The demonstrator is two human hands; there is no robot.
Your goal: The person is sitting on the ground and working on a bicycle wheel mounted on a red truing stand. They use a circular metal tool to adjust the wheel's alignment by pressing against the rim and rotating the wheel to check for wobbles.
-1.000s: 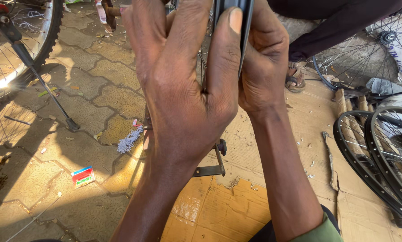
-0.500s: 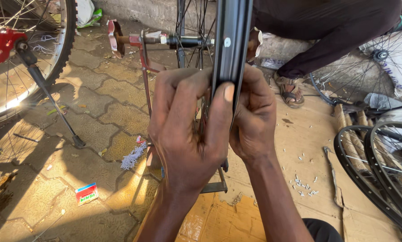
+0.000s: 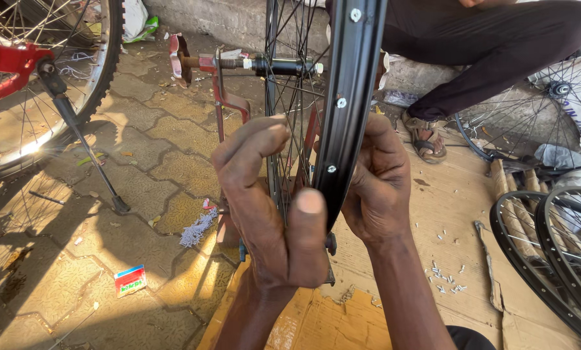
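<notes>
An outdoor repair spot on paved hexagonal blocks [image 3: 167, 168], with flattened cardboard [image 3: 446, 214] spread over the ground on the right and sun falling in patches. In the middle stands a black bicycle wheel rim [image 3: 349, 110], laced with thin spokes [image 3: 290, 155] and mounted by its axle [image 3: 271, 66] in a reddish truing stand [image 3: 229, 104], so it hangs upright and edge-on to the camera. The left hand [image 3: 268, 207] is closed round the near edge of the rim from the left side, fingers curled among the spokes and the thumb pressed flat against the rim's outer face; the right hand [image 3: 375, 188] is wrapped round it from the right, fingers hidden behind the metal, so both hands squeeze the rim between them low down. The rim looks light and stiff, a hollow metal hoop with a smooth painted skin that could slip under a dry palm, so the sound hold is across its side walls, as here, rather than on the spokes, which are thin and would bend or twang under a hard pull. Small loose nipples [image 3: 446, 279] lie scattered on the cardboard near the right wrist, a red bicycle on its kickstand [image 3: 89, 155] stands at left, more wheels [image 3: 550, 253] lean at right, and another person's sandalled foot [image 3: 423, 136] rests beyond the rim
</notes>
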